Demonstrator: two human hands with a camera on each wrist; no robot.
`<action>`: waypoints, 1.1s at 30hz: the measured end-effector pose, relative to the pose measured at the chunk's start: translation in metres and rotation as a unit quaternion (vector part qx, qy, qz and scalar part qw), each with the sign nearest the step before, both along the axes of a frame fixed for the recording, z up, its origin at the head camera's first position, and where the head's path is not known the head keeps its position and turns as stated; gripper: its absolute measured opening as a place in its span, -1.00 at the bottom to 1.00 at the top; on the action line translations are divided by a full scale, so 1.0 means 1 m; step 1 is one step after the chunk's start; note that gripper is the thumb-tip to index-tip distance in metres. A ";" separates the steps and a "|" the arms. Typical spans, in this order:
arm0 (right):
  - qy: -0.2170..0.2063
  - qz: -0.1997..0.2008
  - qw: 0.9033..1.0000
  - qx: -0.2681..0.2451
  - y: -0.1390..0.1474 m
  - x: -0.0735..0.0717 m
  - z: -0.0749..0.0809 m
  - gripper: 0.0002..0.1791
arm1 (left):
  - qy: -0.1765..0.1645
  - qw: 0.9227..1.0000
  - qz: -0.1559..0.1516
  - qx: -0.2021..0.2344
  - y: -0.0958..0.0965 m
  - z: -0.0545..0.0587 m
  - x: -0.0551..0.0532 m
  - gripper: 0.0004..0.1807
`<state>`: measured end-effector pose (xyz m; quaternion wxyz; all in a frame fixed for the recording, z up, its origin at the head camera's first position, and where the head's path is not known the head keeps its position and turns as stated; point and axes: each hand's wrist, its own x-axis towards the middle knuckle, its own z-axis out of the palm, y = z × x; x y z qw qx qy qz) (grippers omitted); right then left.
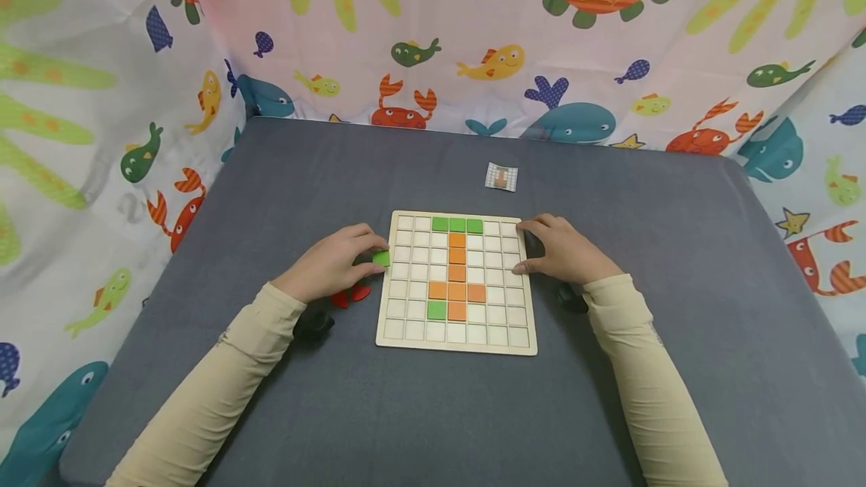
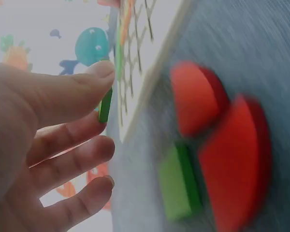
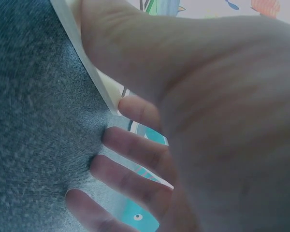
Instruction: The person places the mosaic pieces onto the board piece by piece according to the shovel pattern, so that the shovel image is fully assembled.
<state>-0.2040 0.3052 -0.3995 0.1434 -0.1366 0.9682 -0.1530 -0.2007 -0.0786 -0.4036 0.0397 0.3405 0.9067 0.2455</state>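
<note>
Between thumb and index finger, my left hand (image 1: 338,263) pinches a green square tile (image 1: 382,258) at the left edge of a wooden grid board (image 1: 498,336). The left wrist view shows this tile (image 2: 105,107) held on edge, the other fingers spread. My right hand (image 1: 567,250) touches the board's right edge, thumb over its top, remaining fingers fairly straight. Orange tiles (image 1: 457,255) form a column with a short crossbar low down. Green tiles (image 1: 458,225) make a row at the top; a single green tile (image 1: 437,310) sits lower left.
Under my left hand lie two red curved pieces (image 2: 239,169) and a loose green piece (image 2: 178,186) on the grey table (image 1: 433,419). Behind the board is a small printed card (image 1: 501,177). A sea-animal curtain (image 1: 446,96) borders the table.
</note>
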 end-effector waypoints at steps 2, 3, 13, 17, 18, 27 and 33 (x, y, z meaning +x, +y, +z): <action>-0.002 -0.001 1.000 -0.001 0.000 0.001 0.000 -0.03 | 0.002 1.000 -0.008 0.007 0.007 0.004 0.002 -0.66; -0.003 -0.001 1.000 -0.001 0.001 0.001 0.000 -0.03 | 0.003 1.000 -0.010 0.008 0.010 0.006 0.003 -0.67; -0.001 -0.003 1.000 -0.004 0.001 0.002 0.000 -0.01 | -0.011 0.998 -0.053 0.022 0.038 0.011 0.007 -0.62; 0.002 -0.002 1.000 -0.002 0.000 0.001 0.000 -0.02 | -0.005 0.997 -0.077 0.023 0.051 0.008 0.007 -0.63; 0.003 -0.003 1.000 -0.001 -0.001 0.001 0.001 -0.02 | 0.000 0.996 -0.084 0.023 0.054 0.008 0.007 -0.63; 0.008 -0.001 1.000 0.006 -0.001 -0.001 0.001 -0.03 | 0.010 0.992 -0.124 0.009 0.081 0.007 0.007 -0.69; 0.010 -0.004 1.000 0.005 -0.002 -0.001 0.000 -0.02 | 0.013 0.987 -0.162 0.006 0.093 0.006 0.015 -0.73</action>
